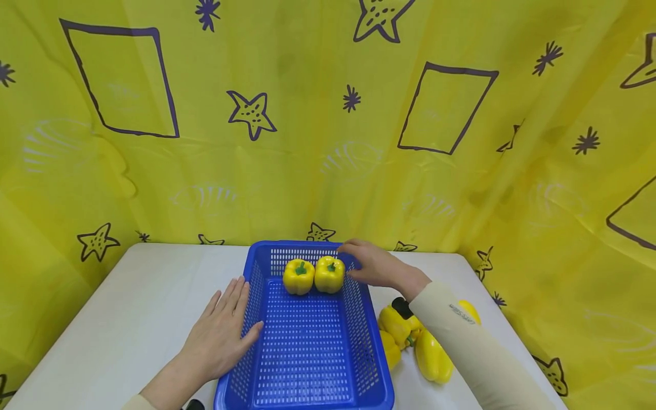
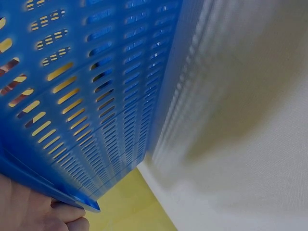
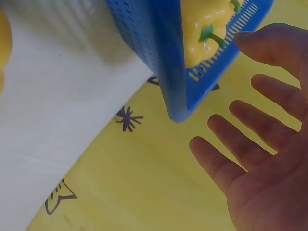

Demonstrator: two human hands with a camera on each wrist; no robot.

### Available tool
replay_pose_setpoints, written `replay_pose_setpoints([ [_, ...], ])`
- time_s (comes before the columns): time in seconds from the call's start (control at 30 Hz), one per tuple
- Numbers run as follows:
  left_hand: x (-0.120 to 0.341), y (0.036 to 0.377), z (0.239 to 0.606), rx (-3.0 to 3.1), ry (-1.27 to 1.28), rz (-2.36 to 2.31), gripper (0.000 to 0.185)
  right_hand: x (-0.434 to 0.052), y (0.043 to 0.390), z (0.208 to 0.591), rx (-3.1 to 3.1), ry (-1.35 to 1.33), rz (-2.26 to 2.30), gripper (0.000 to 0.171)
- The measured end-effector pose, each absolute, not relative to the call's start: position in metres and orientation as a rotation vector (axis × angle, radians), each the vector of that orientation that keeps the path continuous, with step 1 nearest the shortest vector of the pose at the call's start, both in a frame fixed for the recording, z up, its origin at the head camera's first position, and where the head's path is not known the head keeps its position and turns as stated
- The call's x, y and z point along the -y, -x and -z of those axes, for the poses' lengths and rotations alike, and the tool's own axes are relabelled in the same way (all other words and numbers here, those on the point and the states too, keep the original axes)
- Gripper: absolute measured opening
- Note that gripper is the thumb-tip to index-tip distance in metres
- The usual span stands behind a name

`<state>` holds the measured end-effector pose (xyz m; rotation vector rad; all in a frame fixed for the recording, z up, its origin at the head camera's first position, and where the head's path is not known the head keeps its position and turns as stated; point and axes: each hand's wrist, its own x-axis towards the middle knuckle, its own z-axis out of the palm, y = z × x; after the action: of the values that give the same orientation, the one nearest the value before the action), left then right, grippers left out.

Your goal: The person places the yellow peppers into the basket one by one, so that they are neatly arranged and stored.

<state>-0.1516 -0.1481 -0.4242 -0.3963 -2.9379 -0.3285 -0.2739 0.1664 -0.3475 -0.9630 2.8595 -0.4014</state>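
Two yellow bell peppers with green stems, a left one point(image 1: 298, 277) and a right one point(image 1: 329, 275), stand side by side at the far end of a blue perforated plastic basket point(image 1: 302, 393). My left hand point(image 1: 221, 333) rests on the basket's left rim with its fingers extended. In the left wrist view that hand's fingertips point(image 2: 70, 217) show beside the rim. Over the basket's far right corner is my right hand point(image 1: 376, 265), close to the right pepper. Its fingers are spread and hold nothing in the right wrist view, where one pepper point(image 3: 204, 41) shows inside the basket.
Several more yellow peppers point(image 1: 433, 356) lie on the white table point(image 1: 102, 324) to the basket's right, partly behind my right sleeve. One bears a black part point(image 1: 402, 307). A dark object point(image 1: 195, 405) peeks out near my left wrist. A yellow patterned curtain point(image 1: 297, 171) hangs behind the table.
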Motion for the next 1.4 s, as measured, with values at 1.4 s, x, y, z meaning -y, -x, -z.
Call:
replay_pose_setpoints([
  [1.4,0.148,0.153,0.425,2.948,0.388,0.336,0.08,-0.253,0.211,0.37,-2.969,0.653,0.51,0.039],
])
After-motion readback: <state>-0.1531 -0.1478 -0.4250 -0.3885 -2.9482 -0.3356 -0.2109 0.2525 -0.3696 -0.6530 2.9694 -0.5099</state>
